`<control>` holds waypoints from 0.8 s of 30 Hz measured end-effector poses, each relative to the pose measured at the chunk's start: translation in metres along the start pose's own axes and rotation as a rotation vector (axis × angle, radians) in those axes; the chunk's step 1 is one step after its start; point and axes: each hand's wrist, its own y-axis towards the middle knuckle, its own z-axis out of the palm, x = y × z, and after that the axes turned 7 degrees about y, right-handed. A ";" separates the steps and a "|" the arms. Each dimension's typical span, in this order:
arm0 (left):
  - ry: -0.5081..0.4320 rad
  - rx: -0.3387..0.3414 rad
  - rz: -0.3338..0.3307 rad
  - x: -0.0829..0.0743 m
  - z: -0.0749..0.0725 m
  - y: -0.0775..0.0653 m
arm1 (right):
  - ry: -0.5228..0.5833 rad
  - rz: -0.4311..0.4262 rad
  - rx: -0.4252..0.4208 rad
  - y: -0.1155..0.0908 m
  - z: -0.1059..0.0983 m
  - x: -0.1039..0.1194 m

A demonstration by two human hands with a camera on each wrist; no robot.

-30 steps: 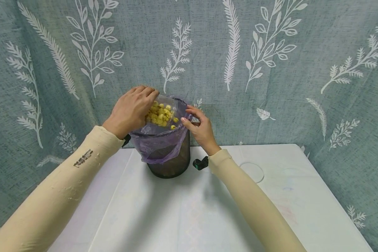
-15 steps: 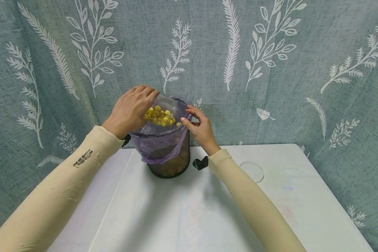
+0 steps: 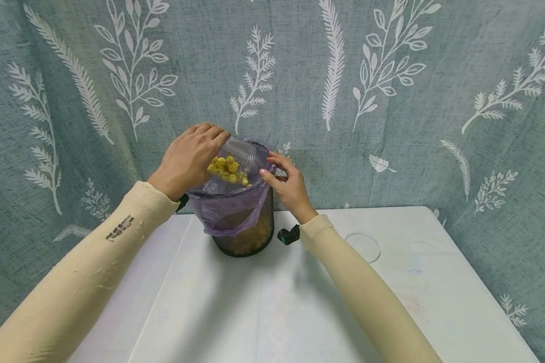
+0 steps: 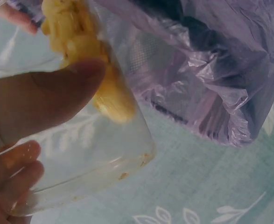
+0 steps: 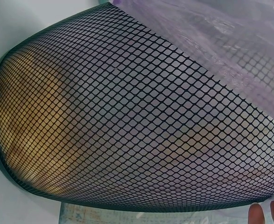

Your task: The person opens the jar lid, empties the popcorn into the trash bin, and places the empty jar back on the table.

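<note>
My left hand (image 3: pixel 188 159) grips a clear plastic jar (image 3: pixel 240 148), tilted with its mouth over the trash can (image 3: pixel 252 234). Yellow popcorn (image 3: pixel 224 167) lies along the jar's lower side, some of it at the mouth. In the left wrist view the thumb presses across the jar (image 4: pixel 99 154), and fingers show through its wall. A purple trash bag (image 3: pixel 227 209) lines the black mesh can and folds over its rim. My right hand (image 3: pixel 291 186) holds the can's right rim and the bag edge, thumb and fingers curled there. Through the mesh, yellowish pieces (image 5: pixel 34 126) blur at the bottom.
A thin clear ring (image 3: pixel 363 248) lies on the white table (image 3: pixel 281 302) to the right of the can. Behind the table hangs a grey-green curtain (image 3: pixel 300 101) with white leaf prints. Black wrist-camera parts (image 3: pixel 289 235) sit below the right hand.
Popcorn has slid out of the jar into the bag, so less is left inside. More yellow shows through the can's lower mesh. Both hands have stayed in place.
</note>
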 end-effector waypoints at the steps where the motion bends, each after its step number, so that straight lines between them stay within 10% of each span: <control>1: 0.003 -0.001 0.001 0.000 0.000 0.000 | -0.001 0.001 0.002 0.000 0.000 0.000; 24: 0.125 -0.022 0.065 -0.007 -0.006 0.005 | -0.005 0.006 0.001 0.000 0.000 0.001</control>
